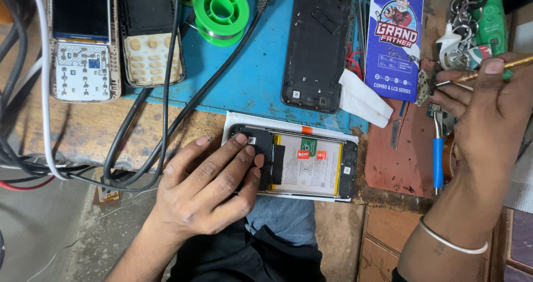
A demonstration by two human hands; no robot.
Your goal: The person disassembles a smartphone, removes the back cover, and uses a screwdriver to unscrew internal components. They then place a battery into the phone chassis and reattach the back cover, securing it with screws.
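An opened smartphone (311, 165) lies back-up at the bench's front edge, showing its white battery and black circuit covers. My left hand (208, 185) rests on its left end, fingers pressing the black cover. My right hand (488, 115) is raised at the far right, gripping a thin gold-handled tool (511, 65) between thumb and fingers, above a cluster of small tools. A silver bangle circles that wrist.
A blue mat (250, 76) holds a black phone back cover (316, 43), a green solder spool (221, 10) and two opened keypad phones (83, 43). A blue printed box (395, 37), white tissue (361, 98), blue-handled tool (438, 160) and black cables (139, 126) lie around.
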